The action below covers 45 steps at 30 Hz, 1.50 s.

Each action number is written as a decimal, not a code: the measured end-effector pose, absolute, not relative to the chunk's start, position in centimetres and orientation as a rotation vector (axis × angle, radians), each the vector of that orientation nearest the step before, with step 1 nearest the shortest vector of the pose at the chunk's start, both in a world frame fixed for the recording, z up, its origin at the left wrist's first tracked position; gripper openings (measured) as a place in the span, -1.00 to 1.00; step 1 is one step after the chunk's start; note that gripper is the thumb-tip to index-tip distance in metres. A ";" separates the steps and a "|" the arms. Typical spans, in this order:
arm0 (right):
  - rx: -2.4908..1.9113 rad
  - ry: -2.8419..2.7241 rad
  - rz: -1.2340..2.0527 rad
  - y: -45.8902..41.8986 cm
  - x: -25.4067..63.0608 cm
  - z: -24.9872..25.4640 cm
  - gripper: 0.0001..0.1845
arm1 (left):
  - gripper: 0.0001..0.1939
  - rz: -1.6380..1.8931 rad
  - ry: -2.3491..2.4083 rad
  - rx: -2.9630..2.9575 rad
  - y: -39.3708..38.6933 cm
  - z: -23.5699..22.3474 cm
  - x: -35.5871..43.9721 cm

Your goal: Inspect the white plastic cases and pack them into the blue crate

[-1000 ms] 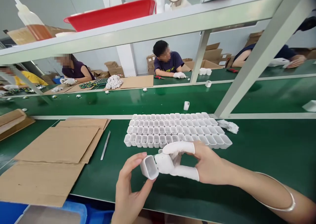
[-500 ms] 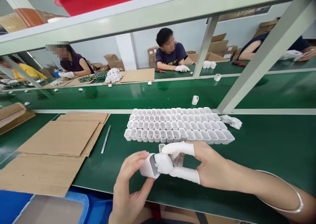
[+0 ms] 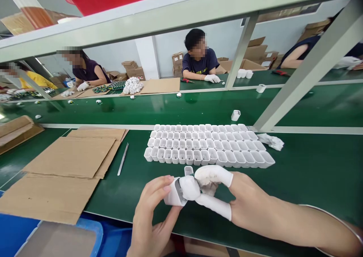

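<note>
Holding a white plastic case at lower centre of frame: left hand grips it from below-left, right hand, in white finger covers, pinches its right edge. Rows of matching cases sit just above, on the green bench.

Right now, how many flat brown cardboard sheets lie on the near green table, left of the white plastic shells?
3 visible: top brown cardboard sheet, one beneath it, the nearest. More may hide underneath.
</note>
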State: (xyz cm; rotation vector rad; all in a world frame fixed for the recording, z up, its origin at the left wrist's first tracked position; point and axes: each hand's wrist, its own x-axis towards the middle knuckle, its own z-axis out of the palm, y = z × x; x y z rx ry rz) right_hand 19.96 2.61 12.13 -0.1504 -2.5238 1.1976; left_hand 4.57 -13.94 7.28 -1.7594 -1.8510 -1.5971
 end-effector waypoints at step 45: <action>0.190 -2.346 0.739 2.2 19.8 11.3 -0.49 | -0.46 -1.752 -1.799 -1.592 -14.0 7.3 6.0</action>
